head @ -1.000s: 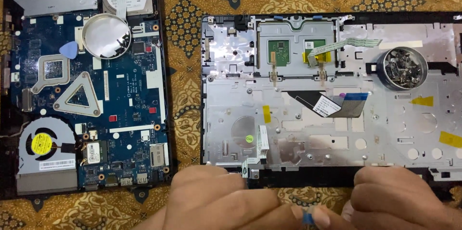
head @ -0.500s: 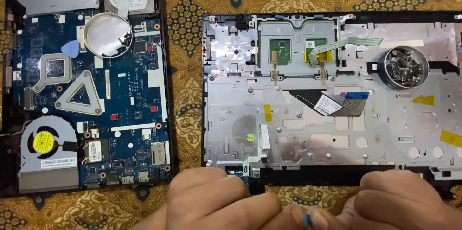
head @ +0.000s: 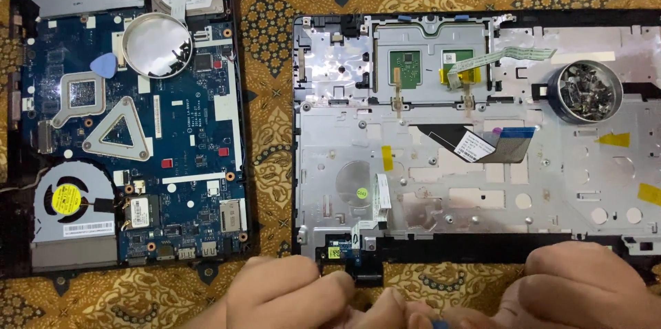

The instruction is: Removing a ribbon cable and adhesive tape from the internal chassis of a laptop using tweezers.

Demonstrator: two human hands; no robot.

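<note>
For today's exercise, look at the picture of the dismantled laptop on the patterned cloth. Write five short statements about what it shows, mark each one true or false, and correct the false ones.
1. The blue motherboard lies left of the silver laptop cover. True.
2. The round tin on the cover is empty. False: it holds small metal parts.
3. Both hands are at the near edge of the cover, the left hand by a small green board. True.
4. The cooling fan sits at the far right corner of the motherboard. False: it sits at its near left corner.
5. A blue pick lies on the cloth between the two parts. False: it lies on the motherboard.
</note>
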